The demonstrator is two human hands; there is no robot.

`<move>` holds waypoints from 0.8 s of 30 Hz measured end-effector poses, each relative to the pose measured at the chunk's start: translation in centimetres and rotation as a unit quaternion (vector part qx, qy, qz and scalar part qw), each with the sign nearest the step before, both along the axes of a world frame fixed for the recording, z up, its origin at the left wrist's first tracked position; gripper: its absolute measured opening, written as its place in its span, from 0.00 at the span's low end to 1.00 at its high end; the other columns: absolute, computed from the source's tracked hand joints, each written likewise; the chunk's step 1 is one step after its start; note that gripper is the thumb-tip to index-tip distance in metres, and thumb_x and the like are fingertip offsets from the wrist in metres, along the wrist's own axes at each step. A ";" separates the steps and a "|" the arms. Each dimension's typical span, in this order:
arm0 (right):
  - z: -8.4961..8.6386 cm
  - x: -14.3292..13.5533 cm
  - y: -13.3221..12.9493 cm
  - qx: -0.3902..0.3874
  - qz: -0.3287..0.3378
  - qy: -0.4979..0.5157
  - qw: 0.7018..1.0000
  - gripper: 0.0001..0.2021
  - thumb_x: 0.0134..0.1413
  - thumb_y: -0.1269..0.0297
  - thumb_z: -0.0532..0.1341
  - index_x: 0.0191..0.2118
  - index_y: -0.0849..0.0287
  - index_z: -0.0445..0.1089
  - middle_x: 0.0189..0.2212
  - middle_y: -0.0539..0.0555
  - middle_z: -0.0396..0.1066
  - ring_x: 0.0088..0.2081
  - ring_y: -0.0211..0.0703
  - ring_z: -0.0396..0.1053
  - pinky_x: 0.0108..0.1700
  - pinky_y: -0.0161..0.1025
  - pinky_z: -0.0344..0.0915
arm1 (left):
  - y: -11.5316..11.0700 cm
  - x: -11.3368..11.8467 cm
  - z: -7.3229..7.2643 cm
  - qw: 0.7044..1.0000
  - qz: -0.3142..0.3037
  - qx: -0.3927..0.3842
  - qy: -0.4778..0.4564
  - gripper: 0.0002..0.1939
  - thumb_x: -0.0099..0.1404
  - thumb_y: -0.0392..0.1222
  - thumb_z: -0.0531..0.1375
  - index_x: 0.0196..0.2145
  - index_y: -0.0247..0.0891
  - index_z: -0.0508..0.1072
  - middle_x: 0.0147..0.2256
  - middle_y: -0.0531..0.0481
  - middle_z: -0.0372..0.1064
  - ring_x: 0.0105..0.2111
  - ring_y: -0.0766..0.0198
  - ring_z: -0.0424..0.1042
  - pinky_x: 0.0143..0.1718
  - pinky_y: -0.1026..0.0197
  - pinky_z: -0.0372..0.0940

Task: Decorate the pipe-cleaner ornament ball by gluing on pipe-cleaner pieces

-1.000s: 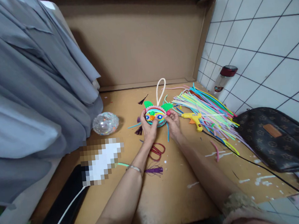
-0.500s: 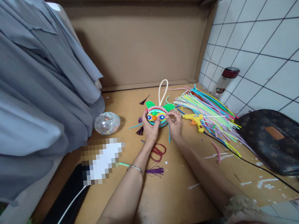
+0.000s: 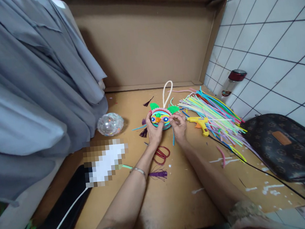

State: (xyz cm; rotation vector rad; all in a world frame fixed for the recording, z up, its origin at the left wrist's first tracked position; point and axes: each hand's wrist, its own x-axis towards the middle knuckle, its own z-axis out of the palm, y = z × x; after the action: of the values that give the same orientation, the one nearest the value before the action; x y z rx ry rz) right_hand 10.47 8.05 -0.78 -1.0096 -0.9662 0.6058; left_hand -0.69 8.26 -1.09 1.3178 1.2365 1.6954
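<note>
Two bare hands grip one round ornament of many-coloured craft material [image 3: 158, 114], an animal face with green ears [image 3: 173, 109], blue-and-white eyes, an orange nose and a white loop [image 3: 164, 98] rising from its top; the left hand [image 3: 155, 133] is closed round its left side, thumb lying on the front; the right hand [image 3: 179, 128] has its fingers bent and pinching at the right rim, though whether a small piece sits between the fingertips I cannot tell; the ornament is at the middle of the brown wooden table [image 3: 175, 209], nearer the far edge than the near one.

Just right of the right hand lies a yellow glue gun [image 3: 202, 124], its black cord trailing across the right edge; a loose bundle of pastel fuzzy sticks [image 3: 211, 110] spreads from near the far right corner along that edge, reaching a dark brown patterned bag [image 3: 282, 152]; red-handled scissors [image 3: 166, 157] lie nearer the near edge, a purple tassel [image 3: 159, 174] just beyond them that way; a clear, speckled plastic ball [image 3: 110, 124] rests toward the left edge; a brown cardboard panel [image 3: 150, 39] stands along the far edge.
</note>
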 end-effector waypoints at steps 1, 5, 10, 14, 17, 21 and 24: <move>-0.1 0.0 0.1 -0.002 -0.005 -0.007 1.000 0.10 0.45 0.54 0.69 0.29 0.55 0.75 0.43 0.55 0.64 0.49 0.47 0.65 0.43 0.39 0.71 | 0.0 0.0 0.0 1.000 -0.001 -0.001 0.000 0.35 0.59 0.47 0.67 0.62 0.38 0.62 0.64 0.36 0.62 0.64 0.50 0.65 0.66 0.49 0.59; -0.5 0.0 0.3 -0.003 -0.026 -0.037 0.999 0.11 0.47 0.54 0.66 0.30 0.56 0.74 0.43 0.56 0.65 0.48 0.47 0.66 0.42 0.39 0.72 | -0.1 0.0 0.0 1.000 -0.010 0.004 0.000 0.36 0.60 0.49 0.67 0.62 0.38 0.61 0.64 0.36 0.61 0.64 0.49 0.64 0.67 0.50 0.59; -0.7 0.1 0.4 0.006 -0.032 -0.048 0.998 0.11 0.48 0.53 0.65 0.31 0.56 0.74 0.43 0.57 0.66 0.47 0.47 0.66 0.42 0.41 0.73 | -0.2 -0.1 -0.1 1.000 -0.026 0.005 -0.002 0.38 0.59 0.51 0.67 0.63 0.39 0.60 0.65 0.36 0.61 0.64 0.48 0.64 0.67 0.48 0.59; -0.7 0.2 0.4 0.010 -0.040 -0.039 0.998 0.11 0.46 0.53 0.66 0.31 0.56 0.74 0.42 0.57 0.65 0.48 0.48 0.66 0.42 0.42 0.72 | -0.1 -0.2 -0.3 0.999 -0.038 0.008 0.001 0.41 0.58 0.50 0.68 0.64 0.38 0.59 0.66 0.35 0.59 0.65 0.47 0.63 0.67 0.48 0.58; -0.7 0.2 0.5 0.019 -0.042 -0.044 0.998 0.10 0.46 0.54 0.66 0.30 0.55 0.74 0.41 0.56 0.66 0.48 0.48 0.65 0.46 0.44 0.72 | 0.0 -0.1 -0.4 0.999 -0.036 0.011 -0.003 0.41 0.58 0.49 0.68 0.65 0.38 0.59 0.66 0.36 0.58 0.65 0.48 0.62 0.67 0.50 0.58; -0.7 0.3 0.5 0.028 -0.043 -0.042 0.998 0.09 0.46 0.55 0.66 0.30 0.55 0.75 0.40 0.55 0.65 0.48 0.48 0.66 0.49 0.45 0.70 | 0.0 -0.2 -0.4 0.999 -0.032 0.009 -0.007 0.41 0.57 0.49 0.69 0.65 0.39 0.60 0.66 0.37 0.59 0.65 0.49 0.63 0.67 0.51 0.58; -0.9 0.4 0.5 0.020 -0.039 -0.050 0.998 0.08 0.46 0.56 0.66 0.30 0.55 0.74 0.40 0.55 0.67 0.48 0.48 0.66 0.50 0.44 0.70 | 0.0 -0.2 -0.2 1.000 -0.029 0.004 -0.007 0.41 0.56 0.47 0.69 0.64 0.38 0.61 0.65 0.37 0.60 0.64 0.49 0.64 0.66 0.51 0.59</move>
State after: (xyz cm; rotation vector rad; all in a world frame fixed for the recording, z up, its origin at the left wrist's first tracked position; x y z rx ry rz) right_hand 10.89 8.57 -1.67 -1.0446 -1.0181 0.4739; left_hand -0.87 8.21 -1.33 1.3312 1.1741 1.6687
